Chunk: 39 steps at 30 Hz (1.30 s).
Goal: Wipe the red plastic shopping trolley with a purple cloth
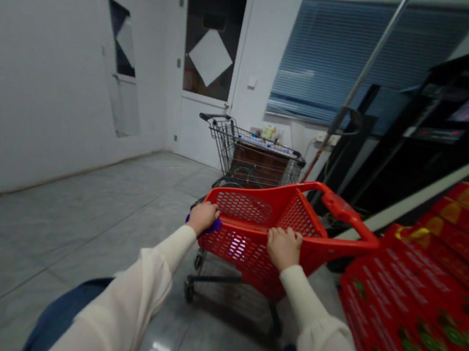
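A red plastic shopping cart (pixel 258 259) stands side-on in front of me, its handle pointing to the right. My left hand (pixel 204 216) is closed over the rim at its front left corner, with a purple cloth (pixel 213 227) under the palm. Farther right along the near rim, my right hand (pixel 284 247) has its fingers curled over the edge. Through the open top I see the perforated inner walls of the basket. The undersides of both hands are hidden.
Behind the red cart stands a black wire cart (pixel 257 164) holding a brown box. Stacked red cartons (pixel 418 292) rise close on the right. A metal pole (pixel 364 72) leans near the window blinds (pixel 332 56). A white door (pixel 201 128) is at the back, and grey floor (pixel 119 200) stretches left.
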{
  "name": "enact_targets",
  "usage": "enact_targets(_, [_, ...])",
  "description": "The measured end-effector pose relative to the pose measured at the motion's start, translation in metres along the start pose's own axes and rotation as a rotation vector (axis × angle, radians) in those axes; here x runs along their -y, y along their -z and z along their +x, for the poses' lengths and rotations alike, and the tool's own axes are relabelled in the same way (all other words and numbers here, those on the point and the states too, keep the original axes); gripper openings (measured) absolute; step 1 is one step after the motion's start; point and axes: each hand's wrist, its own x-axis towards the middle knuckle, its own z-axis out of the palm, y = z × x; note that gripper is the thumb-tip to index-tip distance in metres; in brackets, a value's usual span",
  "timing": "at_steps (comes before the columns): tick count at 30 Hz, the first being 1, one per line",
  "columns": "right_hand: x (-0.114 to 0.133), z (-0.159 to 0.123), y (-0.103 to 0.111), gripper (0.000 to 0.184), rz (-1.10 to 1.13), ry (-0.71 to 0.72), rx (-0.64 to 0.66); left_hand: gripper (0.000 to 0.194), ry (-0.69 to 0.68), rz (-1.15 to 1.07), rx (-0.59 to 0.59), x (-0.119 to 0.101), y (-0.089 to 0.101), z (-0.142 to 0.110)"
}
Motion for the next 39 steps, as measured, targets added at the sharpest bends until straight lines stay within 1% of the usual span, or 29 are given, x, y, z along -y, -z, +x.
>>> enact_targets(2, [0.004, 0.0, -0.004, 0.038, 0.025, -0.005, 0.001, 0.037, -0.017, -0.002, -0.027, -0.018, -0.001, -0.002])
enact_targets(5, [0.013, 0.001, -0.007, 0.037, 0.045, 0.006, -0.01, 0.036, -0.085, -0.007, -0.089, -0.06, -0.004, -0.006])
enact_targets(6, [0.015, 0.001, -0.008, 0.036, 0.052, 0.014, -0.015, 0.036, -0.108, -0.009, -0.109, -0.071, -0.005, -0.007])
enact_targets(7, [0.017, 0.001, -0.008, 0.036, 0.059, 0.021, -0.02, 0.035, -0.126, -0.013, -0.12, -0.078, -0.005, -0.008])
enact_targets(8, [0.018, 0.001, -0.008, 0.036, 0.067, 0.031, -0.026, 0.035, -0.139, -0.018, -0.127, -0.08, -0.005, -0.008])
enact_targets(9, [0.019, 0.0, -0.008, 0.035, 0.076, 0.039, -0.035, 0.035, -0.146, -0.024, -0.125, -0.077, -0.005, -0.008])
enact_targets(11, [0.022, -0.001, -0.009, 0.035, 0.093, 0.047, -0.061, 0.035, -0.129, -0.027, -0.114, -0.061, -0.002, -0.007])
enact_targets(13, [0.027, -0.002, -0.012, 0.034, 0.106, 0.046, -0.092, 0.036, -0.073, -0.019, -0.111, -0.041, 0.001, -0.007])
enact_targets(15, [0.034, -0.002, -0.015, 0.033, 0.119, 0.045, -0.118, 0.037, -0.004, -0.007, -0.117, -0.033, 0.004, -0.009])
enact_targets(17, [0.042, -0.001, -0.017, 0.033, 0.132, 0.048, -0.139, 0.036, 0.011, -0.004, -0.121, -0.041, 0.005, -0.011])
enact_targets(20, [0.051, 0.0, -0.017, 0.033, 0.141, 0.058, -0.158, 0.034, -0.066, -0.015, -0.136, -0.069, 0.004, -0.014])
enact_targets(21, [0.052, 0.001, -0.016, 0.033, 0.139, 0.061, -0.162, 0.034, -0.096, -0.021, -0.142, -0.075, 0.003, -0.015])
enact_targets(22, [0.053, 0.001, -0.016, 0.033, 0.135, 0.062, -0.164, 0.034, -0.121, -0.026, -0.145, -0.077, 0.003, -0.015])
enact_targets(23, [0.053, 0.001, -0.015, 0.034, 0.129, 0.062, -0.166, 0.034, -0.134, -0.027, -0.144, -0.075, 0.002, -0.014])
enact_targets(25, [0.052, 0.001, -0.014, 0.034, 0.12, 0.058, -0.167, 0.034, -0.12, -0.013, -0.133, -0.058, 0.003, -0.013])
enact_targets(28, [0.054, 0.001, -0.013, 0.033, 0.116, 0.054, -0.16, 0.035, -0.022, 0.022, -0.146, -0.025, 0.004, -0.011])
enact_targets(30, [0.056, 0.002, -0.014, 0.032, 0.122, 0.051, -0.157, 0.036, 0.028, 0.036, -0.157, -0.017, 0.004, -0.011])
enact_targets(32, [0.059, 0.003, -0.016, 0.032, 0.128, 0.049, -0.161, 0.035, 0.032, 0.039, -0.156, -0.026, 0.003, -0.012])
enact_targets(36, [0.059, 0.002, -0.017, 0.034, 0.121, 0.059, -0.16, 0.033, -0.069, -0.006, -0.154, -0.062, 0.001, -0.016])
enact_targets(37, [0.058, 0.002, -0.016, 0.034, 0.115, 0.063, -0.154, 0.033, -0.096, -0.018, -0.153, -0.067, 0.0, -0.016])
enact_targets(39, [0.054, 0.001, -0.011, 0.033, 0.1, 0.075, -0.131, 0.033, -0.128, -0.025, -0.146, -0.067, 0.001, -0.015])
